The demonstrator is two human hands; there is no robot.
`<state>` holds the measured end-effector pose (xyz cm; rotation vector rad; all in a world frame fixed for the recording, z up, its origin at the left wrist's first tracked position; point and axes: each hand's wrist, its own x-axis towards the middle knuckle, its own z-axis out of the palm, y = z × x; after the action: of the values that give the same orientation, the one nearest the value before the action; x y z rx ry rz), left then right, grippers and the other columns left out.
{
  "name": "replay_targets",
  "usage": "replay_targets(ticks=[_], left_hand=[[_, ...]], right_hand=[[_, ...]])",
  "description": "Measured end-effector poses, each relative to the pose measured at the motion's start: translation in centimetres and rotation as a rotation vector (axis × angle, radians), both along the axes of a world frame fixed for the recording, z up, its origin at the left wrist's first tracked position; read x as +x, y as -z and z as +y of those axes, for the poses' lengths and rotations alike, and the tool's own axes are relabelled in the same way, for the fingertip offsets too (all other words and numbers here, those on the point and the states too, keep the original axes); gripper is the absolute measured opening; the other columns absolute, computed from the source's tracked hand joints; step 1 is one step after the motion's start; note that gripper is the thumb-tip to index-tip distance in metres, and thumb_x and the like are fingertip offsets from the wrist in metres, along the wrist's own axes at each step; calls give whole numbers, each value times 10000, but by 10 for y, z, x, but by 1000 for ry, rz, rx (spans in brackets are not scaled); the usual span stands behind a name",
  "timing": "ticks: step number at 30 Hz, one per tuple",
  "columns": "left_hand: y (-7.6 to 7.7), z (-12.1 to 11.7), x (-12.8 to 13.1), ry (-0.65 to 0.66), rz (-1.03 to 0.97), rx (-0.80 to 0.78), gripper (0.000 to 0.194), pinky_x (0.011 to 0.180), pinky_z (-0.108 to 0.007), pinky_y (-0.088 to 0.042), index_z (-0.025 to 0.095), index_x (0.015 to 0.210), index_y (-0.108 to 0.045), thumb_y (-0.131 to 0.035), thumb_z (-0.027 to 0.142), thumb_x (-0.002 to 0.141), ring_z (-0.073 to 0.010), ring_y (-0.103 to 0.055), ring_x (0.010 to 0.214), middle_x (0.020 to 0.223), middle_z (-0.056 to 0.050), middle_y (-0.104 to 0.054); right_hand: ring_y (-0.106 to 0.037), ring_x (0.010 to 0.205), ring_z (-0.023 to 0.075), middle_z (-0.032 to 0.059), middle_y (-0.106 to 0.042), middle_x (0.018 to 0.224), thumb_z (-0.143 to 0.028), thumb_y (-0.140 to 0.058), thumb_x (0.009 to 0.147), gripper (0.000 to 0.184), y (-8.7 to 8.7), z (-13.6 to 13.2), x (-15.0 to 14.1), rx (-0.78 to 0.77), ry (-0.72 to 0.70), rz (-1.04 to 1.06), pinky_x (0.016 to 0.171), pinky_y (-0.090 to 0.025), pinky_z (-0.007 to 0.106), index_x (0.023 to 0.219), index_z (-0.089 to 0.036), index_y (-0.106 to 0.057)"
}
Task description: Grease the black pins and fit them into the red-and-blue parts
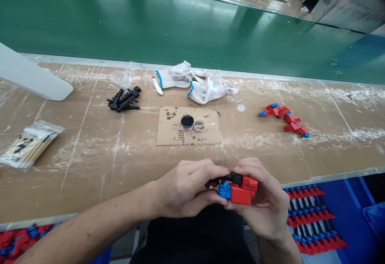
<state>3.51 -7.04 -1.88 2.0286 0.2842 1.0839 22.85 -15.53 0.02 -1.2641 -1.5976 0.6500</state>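
Both my hands meet over the near edge of the cardboard-covered bench. My left hand (183,187) is closed, its fingertips pinching a small black plastic part (233,178). That part sits against the top of a red and blue toy arm piece (239,191). My right hand (264,204) is wrapped around the red and blue piece from the right and below. Whether the black part is fully seated in the piece is hidden by my fingers.
A pile of black plastic parts (124,99), a cardboard square (168,131) with a black-filled dish (187,122) and a clear dish with a swab (201,125), white gloves (195,83), finished red-blue pieces (285,118), a swab bag (28,143). Blue bins of red-blue pieces (313,220) below right.
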Motion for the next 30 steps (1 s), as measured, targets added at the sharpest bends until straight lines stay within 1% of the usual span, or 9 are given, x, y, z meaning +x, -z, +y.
replay_targets(ticks=[3, 6, 12, 16, 20, 23, 25, 30], left_hand=[[-1, 0, 1, 2, 7, -7, 304, 576, -209, -504, 106, 1233, -545, -563, 329, 1026, -128, -616, 643, 807, -34, -647], [-2, -1, 1, -7, 25, -19, 299, 573, -207, -507, 132, 1270, -521, -510, 331, 1048, -127, -594, 634, 799, -19, -632], [-6, -1, -1, -16, 61, -5, 287, 558, -208, -502, 134, 1264, -514, -499, 328, 1053, -124, -589, 631, 795, -18, -631], [-8, -2, -1, -28, 65, 19, 287, 549, -214, -504, 125, 1249, -515, -488, 339, 1058, -124, -595, 626, 788, -20, -636], [-7, -8, 1, -81, 28, 12, 303, 545, -227, -515, 139, 1255, -513, -507, 362, 1050, -136, -613, 639, 836, -42, -675], [-5, -12, 3, -115, -2, 3, 308, 540, -231, -520, 141, 1266, -515, -524, 352, 1042, -140, -623, 648, 887, -57, -701], [-4, -12, 3, -125, 7, 10, 303, 536, -231, -521, 143, 1261, -517, -526, 352, 1041, -140, -625, 643, 883, -56, -705], [-4, -7, 1, -61, 40, 40, 307, 546, -222, -519, 117, 1232, -528, -532, 358, 1043, -135, -635, 620, 782, -37, -678]], right_hand=[[-595, 901, 246, 53, -653, 946, -250, -831, 773, 465, 1, -1, -3, 12, 25, 8, 766, -519, 392, 1197, -250, -640], [-597, 913, 253, 55, -651, 962, -252, -818, 785, 457, 2, -1, -6, 23, 58, 22, 763, -523, 398, 1206, -264, -640], [-586, 918, 249, 49, -647, 945, -269, -845, 773, 477, 2, -2, -6, 32, 55, 24, 776, -521, 397, 1202, -251, -635], [-571, 910, 247, 55, -635, 940, -305, -829, 800, 469, 3, -3, -8, 37, 46, 37, 761, -517, 395, 1216, -251, -620], [-575, 868, 241, 48, -635, 907, -390, -793, 838, 439, 2, -2, -12, 58, 64, 16, 732, -521, 399, 1217, -268, -609], [-583, 850, 241, 45, -636, 891, -414, -788, 838, 439, 2, -1, -11, 71, 60, -8, 731, -519, 402, 1211, -270, -607], [-581, 852, 245, 47, -636, 887, -417, -789, 836, 439, 2, -1, -10, 66, 57, -11, 734, -514, 407, 1208, -269, -607], [-573, 851, 240, 48, -645, 899, -394, -791, 838, 422, 4, -3, -7, 64, 35, 14, 746, -504, 406, 1197, -261, -614]])
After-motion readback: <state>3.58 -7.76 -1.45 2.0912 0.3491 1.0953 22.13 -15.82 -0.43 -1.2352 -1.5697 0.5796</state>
